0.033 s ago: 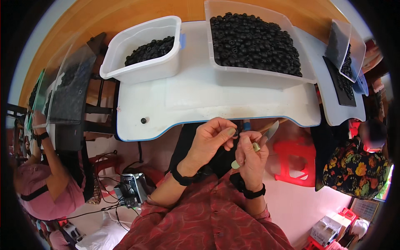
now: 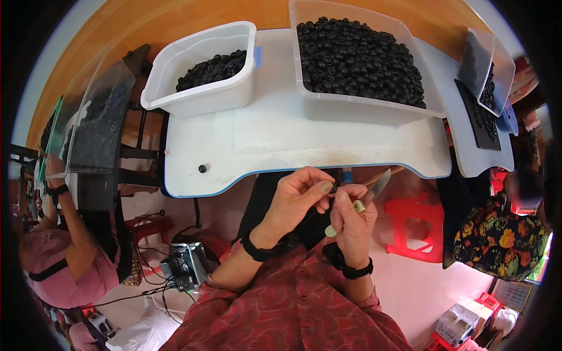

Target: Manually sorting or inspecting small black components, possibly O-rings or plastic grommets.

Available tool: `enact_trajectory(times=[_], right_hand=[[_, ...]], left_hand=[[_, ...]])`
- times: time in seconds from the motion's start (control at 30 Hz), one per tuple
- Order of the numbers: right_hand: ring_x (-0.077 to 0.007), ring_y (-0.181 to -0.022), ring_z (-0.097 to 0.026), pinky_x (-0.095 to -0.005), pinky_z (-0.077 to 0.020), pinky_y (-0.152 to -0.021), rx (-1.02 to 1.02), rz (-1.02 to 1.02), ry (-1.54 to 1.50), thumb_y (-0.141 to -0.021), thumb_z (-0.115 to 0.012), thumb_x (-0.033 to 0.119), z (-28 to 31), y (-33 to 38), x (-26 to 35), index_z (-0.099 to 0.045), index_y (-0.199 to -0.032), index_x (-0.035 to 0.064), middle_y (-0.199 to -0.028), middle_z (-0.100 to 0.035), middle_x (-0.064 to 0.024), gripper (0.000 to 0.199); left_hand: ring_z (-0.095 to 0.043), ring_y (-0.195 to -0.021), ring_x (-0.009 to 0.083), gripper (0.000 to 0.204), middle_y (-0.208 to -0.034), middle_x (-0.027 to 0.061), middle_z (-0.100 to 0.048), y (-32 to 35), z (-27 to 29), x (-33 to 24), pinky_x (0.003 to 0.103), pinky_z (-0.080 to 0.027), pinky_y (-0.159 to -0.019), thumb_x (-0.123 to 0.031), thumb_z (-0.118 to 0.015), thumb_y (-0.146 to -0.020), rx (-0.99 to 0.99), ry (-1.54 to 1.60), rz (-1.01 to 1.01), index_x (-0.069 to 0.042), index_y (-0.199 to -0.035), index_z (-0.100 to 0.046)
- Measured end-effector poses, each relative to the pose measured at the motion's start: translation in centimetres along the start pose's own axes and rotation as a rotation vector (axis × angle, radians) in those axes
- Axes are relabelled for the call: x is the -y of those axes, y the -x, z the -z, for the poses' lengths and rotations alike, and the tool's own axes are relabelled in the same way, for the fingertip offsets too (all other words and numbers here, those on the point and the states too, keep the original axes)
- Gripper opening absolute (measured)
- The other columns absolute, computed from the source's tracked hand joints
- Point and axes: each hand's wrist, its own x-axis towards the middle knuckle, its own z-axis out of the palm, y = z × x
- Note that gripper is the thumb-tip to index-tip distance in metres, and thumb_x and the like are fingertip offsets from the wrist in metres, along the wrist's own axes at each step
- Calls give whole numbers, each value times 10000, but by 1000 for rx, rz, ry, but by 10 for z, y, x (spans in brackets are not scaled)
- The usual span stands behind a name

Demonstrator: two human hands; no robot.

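1. Right at the centre, something small and dark is pinched in the left hand [image 2: 298,196], between thumb and fingertips, just below the near edge of the white table [image 2: 328,140]. It is too small and too hidden to name for certain; it looks like one of the dark round pieces from the tubs.
2. The left fingers [image 2: 324,186] are curled narrow around it, nails up, turned toward the right hand [image 2: 351,219].
3. The two hands touch at the fingertips, so the piece sits between them, a shade nearer the left.
4. The right hand is closed around a small knife [image 2: 370,194]. Its pale handle runs through the fist, and the blade angles up and to the right, away from the pinched piece.
5. So the knife's long axis runs lower-left to upper-right, with the piece lying to the left of the blade, near the handle end.
6. Both hands hang in front of the body, over the lap, clear of the tabletop.
7. On the table, one loose dark bead [image 2: 202,168] lies alone near the left front corner, well apart from the hands.
8. Further back, a small white tub [image 2: 202,96] holds a shallow layer of dark pieces, and a large clear tub [image 2: 363,105] beside it is heaped full.
9. Other people sit off to both sides, their hands well apart from these two.
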Motion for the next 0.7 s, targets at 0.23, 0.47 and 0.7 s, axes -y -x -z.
enact_trajectory(times=[0.23,0.47,0.7], right_hand=[[-24,-451,-377,-191,-258,-401,-2,-124,-18,-928,-616,92,4,-1,-1,-565,-904,32,-663,-521,15,83],[-25,-448,-374,-188,-256,-400,10,-172,-99,-932,-606,91,0,-3,6,-586,-903,19,-654,-522,15,80],[-33,-488,-422,-191,-314,-418,-2,-136,64,-954,-574,105,3,1,6,-585,-937,11,-714,-561,-3,96]], left_hand=[[-579,-662,91,144,-825,35,-628,4,4,3,226,-494,-593,-82,-577,-954,12,20,48,6,-1049,-638],[-576,-637,100,168,-825,38,-628,5,6,1,232,-486,-576,-126,-594,-950,44,172,100,7,-1043,-638],[-571,-614,115,189,-831,67,-640,7,6,6,244,-435,-533,-166,-602,-950,32,348,151,7,-1023,-628]])
